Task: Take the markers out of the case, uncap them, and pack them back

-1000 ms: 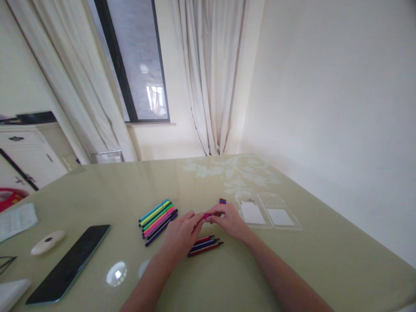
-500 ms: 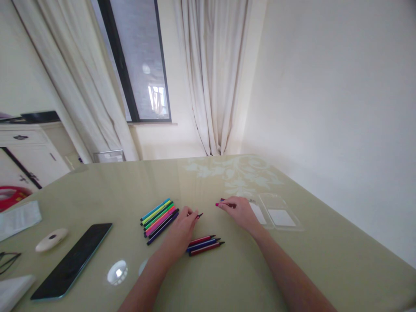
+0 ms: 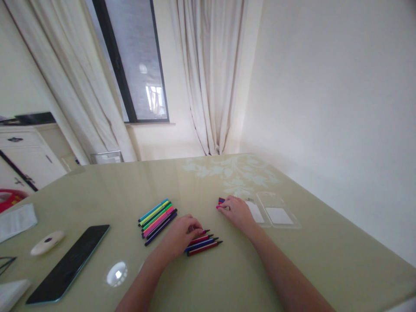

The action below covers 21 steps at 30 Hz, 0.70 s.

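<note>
My left hand (image 3: pixel 180 235) is closed on an uncapped pink marker (image 3: pixel 202 233), its dark tip pointing right, just beyond a row of uncapped red and blue markers (image 3: pixel 205 247). Between the fingertips of my right hand (image 3: pixel 239 213) is a pink marker cap (image 3: pixel 219 207). Right beside that cap, red and blue caps (image 3: pixel 221 200) lie on the table, partly hidden by the fingers. To the left of my left hand, several capped markers (image 3: pixel 158 220) in blue, yellow, green, pink and black lie side by side.
A clear plastic case (image 3: pixel 282 216) with white inserts lies beyond my right forearm. On the left are a dark tablet (image 3: pixel 69 262), a white oval object (image 3: pixel 47 243) and a pale packet (image 3: pixel 17 221). A shiny round disc (image 3: pixel 117 274) sits near my left forearm.
My left hand has brought its marker nearer to me, beside the uncapped row. My right hand has lowered the pink cap slightly, next to the other caps. The view has shifted a little.
</note>
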Each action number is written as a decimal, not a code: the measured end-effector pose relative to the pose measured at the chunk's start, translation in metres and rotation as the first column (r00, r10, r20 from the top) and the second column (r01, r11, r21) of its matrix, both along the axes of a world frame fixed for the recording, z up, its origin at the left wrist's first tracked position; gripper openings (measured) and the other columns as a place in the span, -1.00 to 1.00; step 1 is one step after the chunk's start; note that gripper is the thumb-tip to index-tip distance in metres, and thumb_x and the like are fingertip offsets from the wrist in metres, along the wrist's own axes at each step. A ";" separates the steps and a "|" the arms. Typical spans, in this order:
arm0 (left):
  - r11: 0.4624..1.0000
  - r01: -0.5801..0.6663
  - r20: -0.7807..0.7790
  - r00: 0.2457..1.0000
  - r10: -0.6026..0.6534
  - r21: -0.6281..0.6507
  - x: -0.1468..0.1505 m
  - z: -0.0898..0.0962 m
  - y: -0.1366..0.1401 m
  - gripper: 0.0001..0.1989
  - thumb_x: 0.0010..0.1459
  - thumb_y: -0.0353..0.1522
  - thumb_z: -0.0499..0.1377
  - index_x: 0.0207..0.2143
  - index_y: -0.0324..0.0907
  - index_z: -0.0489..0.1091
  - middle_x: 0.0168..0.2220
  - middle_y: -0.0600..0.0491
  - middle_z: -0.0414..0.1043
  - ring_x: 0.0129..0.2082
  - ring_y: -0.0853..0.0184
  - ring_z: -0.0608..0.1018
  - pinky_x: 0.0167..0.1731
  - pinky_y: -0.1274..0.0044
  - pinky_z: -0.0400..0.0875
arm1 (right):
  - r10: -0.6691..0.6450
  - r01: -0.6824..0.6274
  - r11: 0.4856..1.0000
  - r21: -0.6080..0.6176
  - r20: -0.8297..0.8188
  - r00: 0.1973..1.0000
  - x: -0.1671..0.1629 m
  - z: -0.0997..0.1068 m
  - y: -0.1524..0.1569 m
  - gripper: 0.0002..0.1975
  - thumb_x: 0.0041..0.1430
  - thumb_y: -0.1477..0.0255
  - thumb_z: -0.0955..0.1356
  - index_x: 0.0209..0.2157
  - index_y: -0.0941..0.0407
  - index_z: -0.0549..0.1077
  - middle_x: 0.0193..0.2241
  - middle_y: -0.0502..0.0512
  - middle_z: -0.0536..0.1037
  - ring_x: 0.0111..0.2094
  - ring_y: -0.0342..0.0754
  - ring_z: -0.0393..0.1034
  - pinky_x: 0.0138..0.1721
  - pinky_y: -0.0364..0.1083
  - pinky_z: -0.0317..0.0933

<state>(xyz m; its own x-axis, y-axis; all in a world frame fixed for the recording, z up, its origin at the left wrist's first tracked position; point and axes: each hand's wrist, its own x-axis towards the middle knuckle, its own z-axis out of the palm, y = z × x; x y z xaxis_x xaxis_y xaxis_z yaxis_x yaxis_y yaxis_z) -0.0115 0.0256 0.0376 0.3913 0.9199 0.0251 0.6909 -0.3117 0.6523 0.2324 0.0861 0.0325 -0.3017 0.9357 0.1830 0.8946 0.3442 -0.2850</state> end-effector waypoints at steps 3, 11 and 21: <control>0.999 -0.026 0.007 1.000 0.025 0.035 -0.001 -0.004 0.003 -0.69 0.32 -0.22 0.10 -0.30 -0.16 0.59 -0.27 -0.01 0.55 -0.25 0.24 0.54 -0.21 0.46 0.35 | -0.006 0.006 1.000 0.000 0.007 1.000 -0.001 0.000 0.000 -0.77 0.36 0.29 0.37 -0.19 0.02 0.70 -0.21 0.11 0.62 -0.16 0.02 0.51 -0.15 -0.10 0.26; 0.860 -0.355 -0.242 0.856 0.457 0.368 -0.023 -0.014 0.009 -0.76 0.35 -0.37 0.04 -0.15 -0.17 0.51 -0.13 -0.08 0.50 -0.07 0.13 0.52 -0.03 0.37 0.35 | -0.031 0.031 0.999 0.009 -0.022 0.999 -0.001 -0.009 0.002 -0.80 0.34 0.40 0.36 -0.19 0.03 0.68 -0.18 0.09 0.60 -0.16 -0.02 0.51 -0.15 -0.12 0.25; 0.848 -0.414 -0.376 0.766 0.521 0.332 -0.028 -0.014 0.009 -0.88 0.33 -0.42 0.12 -0.14 -0.20 0.43 -0.11 -0.07 0.46 -0.04 0.18 0.51 -0.02 0.44 0.33 | -0.094 0.093 0.995 0.044 0.018 0.995 -0.004 -0.011 0.002 -0.81 0.32 0.45 0.33 -0.28 0.06 0.61 -0.21 0.08 0.57 -0.21 -0.05 0.48 -0.25 -0.13 0.19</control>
<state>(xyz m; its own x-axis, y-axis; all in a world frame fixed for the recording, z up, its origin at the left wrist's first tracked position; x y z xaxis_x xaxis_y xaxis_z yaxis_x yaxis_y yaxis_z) -0.0394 0.0341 0.0239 -0.0688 0.9812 0.1801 0.9790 0.0317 0.2014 0.2282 0.0878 0.0217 -0.2172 0.9514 0.2185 0.9288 0.2703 -0.2537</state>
